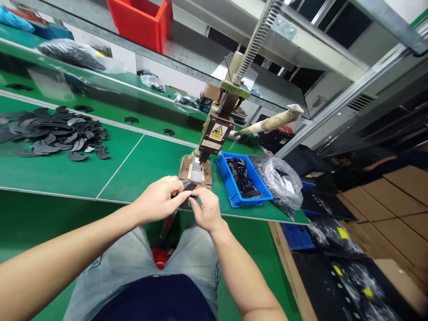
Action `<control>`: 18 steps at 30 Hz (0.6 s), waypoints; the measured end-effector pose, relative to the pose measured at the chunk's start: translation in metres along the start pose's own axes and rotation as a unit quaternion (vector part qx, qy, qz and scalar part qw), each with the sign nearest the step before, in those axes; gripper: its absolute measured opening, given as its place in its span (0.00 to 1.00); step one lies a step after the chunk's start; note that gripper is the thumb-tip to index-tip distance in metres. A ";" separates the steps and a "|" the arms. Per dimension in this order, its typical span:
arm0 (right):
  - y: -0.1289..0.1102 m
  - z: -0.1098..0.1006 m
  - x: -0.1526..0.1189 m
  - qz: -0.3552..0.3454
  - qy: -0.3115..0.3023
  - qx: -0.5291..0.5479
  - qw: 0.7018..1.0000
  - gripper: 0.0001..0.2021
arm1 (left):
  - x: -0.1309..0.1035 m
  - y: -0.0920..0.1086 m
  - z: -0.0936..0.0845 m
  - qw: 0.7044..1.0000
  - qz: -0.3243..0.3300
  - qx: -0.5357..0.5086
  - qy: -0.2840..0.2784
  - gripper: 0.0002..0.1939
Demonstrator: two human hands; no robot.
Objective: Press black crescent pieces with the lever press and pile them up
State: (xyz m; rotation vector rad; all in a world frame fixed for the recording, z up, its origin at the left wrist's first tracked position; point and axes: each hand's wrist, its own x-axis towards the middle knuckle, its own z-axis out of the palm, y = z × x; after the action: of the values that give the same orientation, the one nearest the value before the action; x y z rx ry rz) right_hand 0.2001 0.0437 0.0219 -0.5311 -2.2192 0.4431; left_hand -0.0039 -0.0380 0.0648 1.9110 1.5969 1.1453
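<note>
My left hand (163, 198) and my right hand (205, 207) meet at the table's front edge, fingers closed on one dark curved plastic piece (190, 186). Much of that piece is hidden behind my fingers. Just beyond them stands a hand press (216, 131) with a warning label, and its base plate (205, 176) lies right behind the piece. The press's wrapped lever (270, 122) sticks out to the right. Close to my right hand is a blue bin (236, 201) holding many small black parts (244, 176).
A heap of dark curved pieces (56, 133) covers the left of the green table (133, 171). Clear plastic bags (281, 178) lie right of the bin. A red bin (138, 22) sits on the shelf above. Cardboard boxes (391, 209) stand at right.
</note>
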 end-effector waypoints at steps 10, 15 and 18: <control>-0.002 -0.020 -0.005 -0.030 -0.020 0.023 0.999 0.06 | 0.002 -0.017 0.016 0.941 -0.151 -0.292 -0.074 0.21; -0.014 -0.039 -0.004 0.106 -0.069 0.126 0.984 0.08 | -0.001 -0.017 0.022 0.918 -0.144 -0.334 -0.159 0.21; -0.010 -0.053 0.004 0.200 -0.071 0.140 0.967 0.07 | 0.002 -0.035 0.032 0.935 -0.128 -0.292 -0.158 0.20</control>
State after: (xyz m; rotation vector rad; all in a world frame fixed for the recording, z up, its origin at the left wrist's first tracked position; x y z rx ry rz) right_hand 0.2364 0.0447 0.0624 -0.8150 -2.1295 1.0168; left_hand -0.0006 -0.0204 0.0209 1.3668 1.1244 0.9934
